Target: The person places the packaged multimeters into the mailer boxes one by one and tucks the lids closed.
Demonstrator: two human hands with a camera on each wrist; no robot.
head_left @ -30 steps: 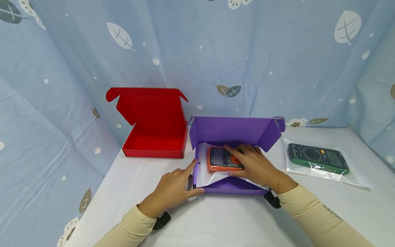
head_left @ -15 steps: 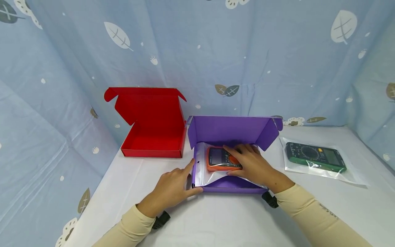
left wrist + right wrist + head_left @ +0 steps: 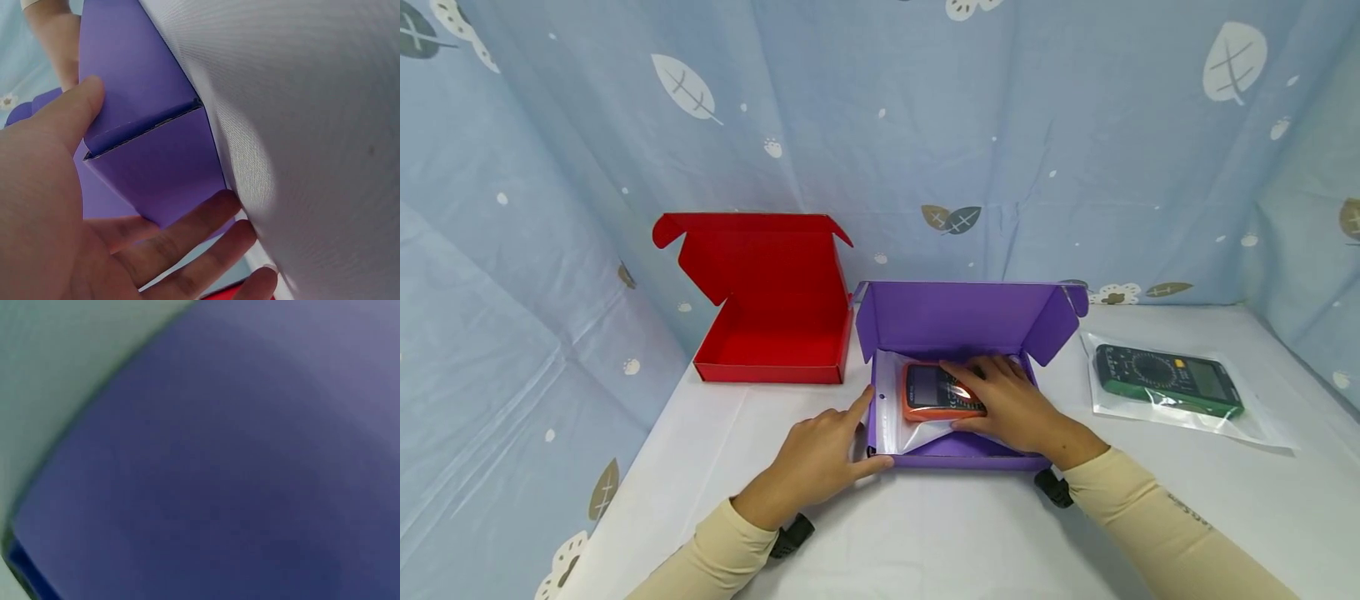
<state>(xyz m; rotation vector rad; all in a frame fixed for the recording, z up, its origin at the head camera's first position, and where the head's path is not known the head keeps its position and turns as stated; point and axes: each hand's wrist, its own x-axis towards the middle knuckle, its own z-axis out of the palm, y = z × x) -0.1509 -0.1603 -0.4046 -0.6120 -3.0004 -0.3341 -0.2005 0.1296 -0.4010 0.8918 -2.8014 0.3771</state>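
Observation:
An orange-edged multimeter point(image 3: 923, 388) in a clear bag point(image 3: 889, 408) lies inside the open purple box point(image 3: 951, 317). Over the meter's right part, my right hand point(image 3: 1011, 408) grips it, thumb along the near edge and fingers across the far side. The far fingertips are partly hidden. My left hand point(image 3: 816, 458) is at the box's front left corner; its thumb touches the front wall and its fingers lie fairly straight along the side wall. In the left wrist view, the left fingers point(image 3: 181, 250) spread beside that corner. Blurred purple cardboard point(image 3: 219, 462) fills the right wrist view.
Left of the purple box stands an open red box point(image 3: 771, 333), its lid raised. A green multimeter point(image 3: 1168, 379) in a clear bag lies on the white table point(image 3: 925, 542) to the right. A blue patterned cloth point(image 3: 820, 108) hangs behind.
My right hand has sunk slightly with the bagged orange multimeter, which now sits a little lower in the purple box. My left hand stays at the box corner.

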